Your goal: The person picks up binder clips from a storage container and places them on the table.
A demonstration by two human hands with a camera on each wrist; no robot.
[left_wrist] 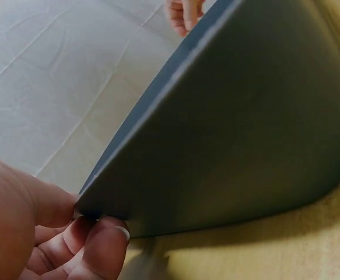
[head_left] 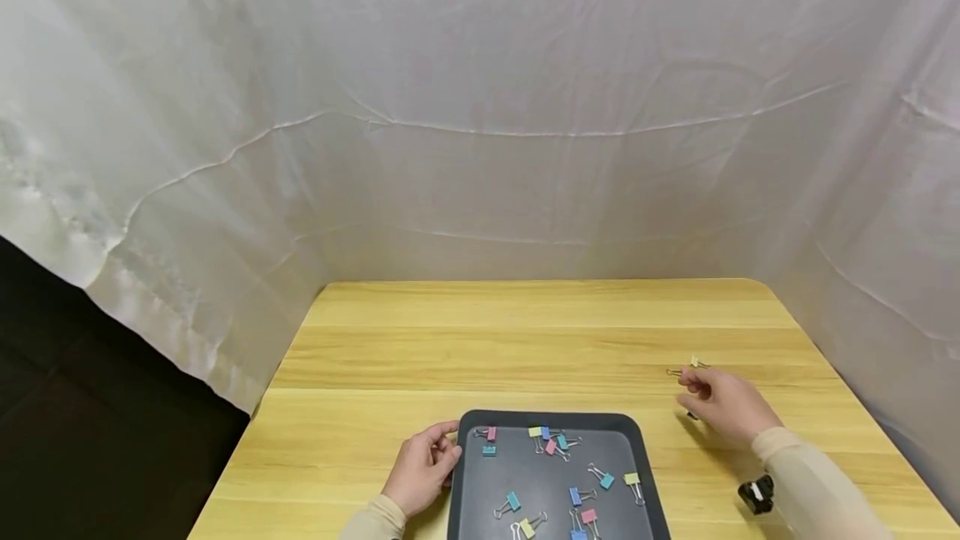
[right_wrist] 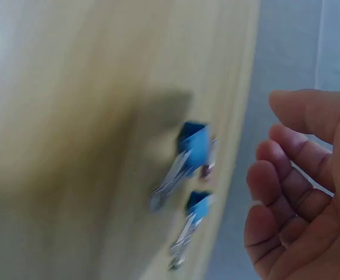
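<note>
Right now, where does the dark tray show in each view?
Head: dark tray, bottom centre, left hand at its left edge.
Left wrist: its outer side spans centre to upper right.
Right wrist: not in it.
Shared landmark: wooden table, visible in all three.

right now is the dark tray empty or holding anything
Not empty: pink, yellow, blue and teal binder clips lie scattered inside the dark tray, with bare patches between them.

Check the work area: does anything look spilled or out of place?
Possibly: a few binder clips lie on the wooden table near the right hand, apart from the others scattered in the dark tray. I see no damage.
</note>
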